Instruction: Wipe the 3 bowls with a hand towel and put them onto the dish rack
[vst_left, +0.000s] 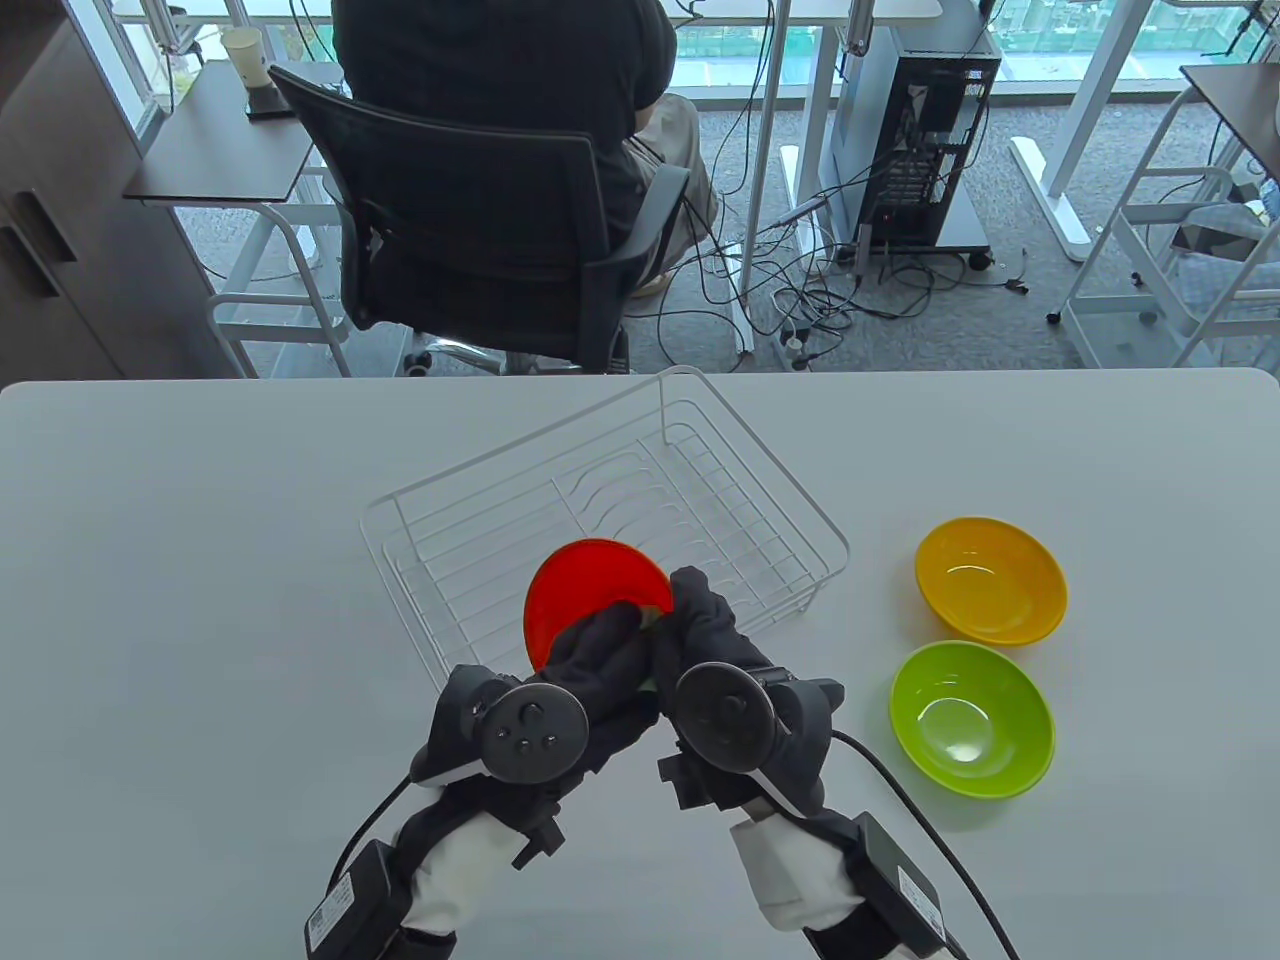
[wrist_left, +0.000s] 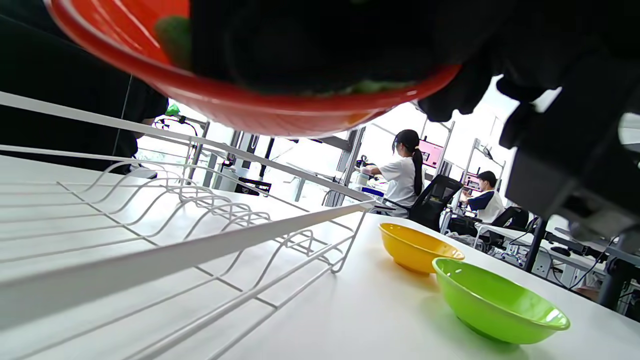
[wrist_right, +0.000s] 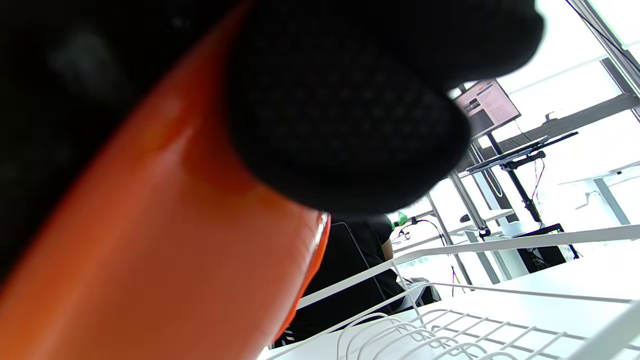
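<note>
Holding the red bowl (vst_left: 590, 590) tilted on edge above the near side of the dish rack (vst_left: 700, 470), I keep it between both grips. My right hand (vst_left: 715, 640) curls over its rim; my left hand (vst_left: 590, 665) presses a green hand towel (wrist_left: 172, 30) inside. The rack lies directly beneath on the counter (vst_left: 200, 560).

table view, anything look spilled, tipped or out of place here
Nothing stands out. The yellow bowl and green bowl sit upright on the table right of the empty dish rack. The red bowl is tilted only because both hands hold it.
</note>
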